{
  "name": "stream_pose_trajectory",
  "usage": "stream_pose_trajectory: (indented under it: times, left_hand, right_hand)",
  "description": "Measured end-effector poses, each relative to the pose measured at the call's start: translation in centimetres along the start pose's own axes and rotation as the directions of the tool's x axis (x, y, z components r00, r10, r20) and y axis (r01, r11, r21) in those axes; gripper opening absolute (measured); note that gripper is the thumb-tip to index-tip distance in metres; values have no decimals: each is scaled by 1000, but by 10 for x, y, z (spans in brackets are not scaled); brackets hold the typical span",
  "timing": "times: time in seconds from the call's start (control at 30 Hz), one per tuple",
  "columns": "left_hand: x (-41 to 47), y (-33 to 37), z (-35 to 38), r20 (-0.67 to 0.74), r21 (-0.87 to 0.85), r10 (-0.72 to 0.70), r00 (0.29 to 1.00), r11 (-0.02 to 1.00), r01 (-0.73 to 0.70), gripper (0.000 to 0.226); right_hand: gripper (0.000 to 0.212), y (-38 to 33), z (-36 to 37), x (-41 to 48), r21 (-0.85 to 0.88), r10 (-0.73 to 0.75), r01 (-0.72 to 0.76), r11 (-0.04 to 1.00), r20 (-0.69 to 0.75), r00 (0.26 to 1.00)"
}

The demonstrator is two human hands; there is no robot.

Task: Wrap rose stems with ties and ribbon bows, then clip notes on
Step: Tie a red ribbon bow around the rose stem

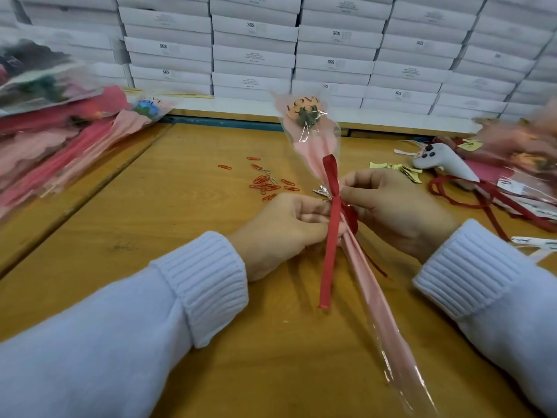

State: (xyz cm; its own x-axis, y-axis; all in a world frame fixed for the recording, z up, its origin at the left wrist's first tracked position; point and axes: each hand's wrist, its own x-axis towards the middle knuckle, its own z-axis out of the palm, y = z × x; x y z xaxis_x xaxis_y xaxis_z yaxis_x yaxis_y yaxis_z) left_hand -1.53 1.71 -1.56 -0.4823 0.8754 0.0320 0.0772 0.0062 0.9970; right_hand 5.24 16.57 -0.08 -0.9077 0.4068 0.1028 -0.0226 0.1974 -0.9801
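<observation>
A single rose in a pink, clear-film sleeve (313, 137) stands tilted above the wooden table (150, 212), its long stem wrap (379, 303) running toward me. A red ribbon (330, 236) crosses the stem at mid-height, one tail hanging down. My left hand (280, 230) pinches the ribbon and stem from the left. From the other side, my right hand (391, 209) pinches at the knot. A silvery tie (322, 192) sticks out at the same spot.
Red paper clips (268, 185) lie scattered behind my left hand. Wrapped roses are piled at the left (60, 140) and right (518, 152). Yellow note slips (398, 170), a white controller (443, 161) and loose red ribbon (470, 197) sit at the right. White boxes (256, 55) are stacked along the back.
</observation>
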Motion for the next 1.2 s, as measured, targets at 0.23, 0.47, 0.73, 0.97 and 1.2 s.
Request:
stream_pose_trajectory:
  times: [0.23,0.47,0.73,0.97,1.2]
  left_hand:
    - [-2,-1,-10,56,10,21,998,1000,-22,23]
    - [-7,3,-12,93,16,-13,996,1000,12,25]
    - [-9,4,-9,98,-28,-46,994,998,49,27]
    - [-8,2,-8,112,-24,-94,989,995,98,21]
    - [-11,5,-4,89,179,-74,993,982,57,16]
  right_hand:
    - [16,-5,-3,-5,76,9,-17,997,99,995]
    - [15,-6,-7,-7,154,64,-94,984,194,979]
    - [18,-8,-8,-7,212,75,-114,971,184,980]
    - [12,-6,-8,-6,251,66,-107,962,166,984]
    - [7,-2,-7,-5,229,23,-77,970,231,973]
